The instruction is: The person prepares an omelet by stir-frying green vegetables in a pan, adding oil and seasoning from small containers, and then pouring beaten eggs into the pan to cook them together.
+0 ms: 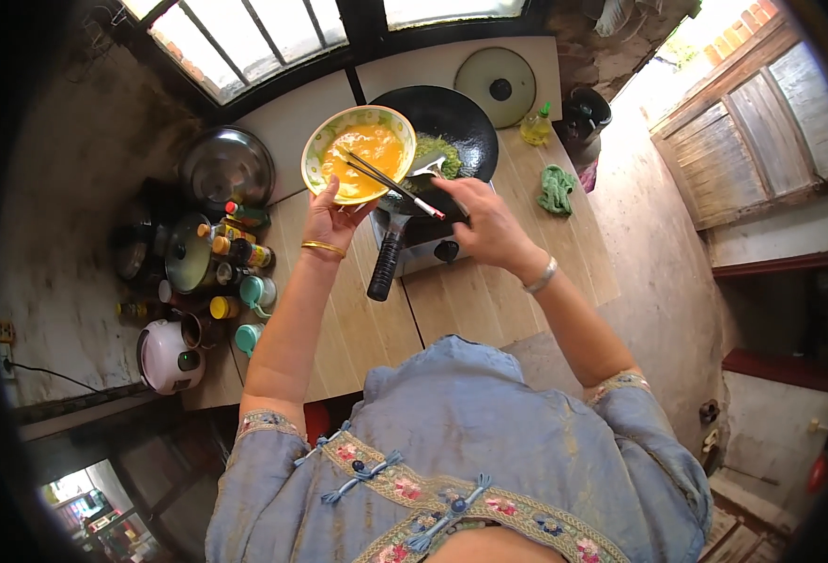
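Note:
My left hand (336, 217) grips a patterned bowl (308, 165) by its near rim, thumb over the edge. Beaten egg (372, 151) fills much of it. A pair of chopsticks (386, 181) lies across the rim, tips in the egg. Behind and to the right of the bowl, a black wok (474, 130) sits on a stove (421, 257); its black handle (384, 267) points toward me. Chopped green food (449, 151) lies in the wok. My right hand (491, 222) holds a metal spatula (429, 165) whose blade is at the food; my fingers partly hide its handle.
A glass lid (496, 88) leans behind the wok. Right of it are a pump bottle (536, 127) and a green cloth (557, 190). Sauce bottles (245, 251), teal-lidded jars (257, 290) and a rice cooker (169, 357) crowd the left. The wooden-patterned counter (358, 317) ends near my body.

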`<action>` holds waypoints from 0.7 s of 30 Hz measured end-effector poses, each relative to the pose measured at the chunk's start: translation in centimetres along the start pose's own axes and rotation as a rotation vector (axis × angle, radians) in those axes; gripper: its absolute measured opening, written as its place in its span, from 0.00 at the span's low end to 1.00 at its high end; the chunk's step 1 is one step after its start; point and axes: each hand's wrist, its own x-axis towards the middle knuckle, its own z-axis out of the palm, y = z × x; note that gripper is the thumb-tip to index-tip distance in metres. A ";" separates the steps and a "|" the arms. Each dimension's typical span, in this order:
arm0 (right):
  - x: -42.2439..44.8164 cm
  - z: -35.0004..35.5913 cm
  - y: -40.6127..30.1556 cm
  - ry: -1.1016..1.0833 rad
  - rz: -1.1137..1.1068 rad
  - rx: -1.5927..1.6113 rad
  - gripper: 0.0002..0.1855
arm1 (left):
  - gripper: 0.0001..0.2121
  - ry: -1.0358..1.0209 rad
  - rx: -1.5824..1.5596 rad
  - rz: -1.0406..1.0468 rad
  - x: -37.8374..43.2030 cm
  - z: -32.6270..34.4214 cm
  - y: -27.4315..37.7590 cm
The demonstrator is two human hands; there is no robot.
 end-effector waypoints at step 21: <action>-3.1 1.0 2.1 0.021 0.488 0.276 0.41 | 0.19 -0.072 -0.088 -0.048 0.6 -0.5 0.7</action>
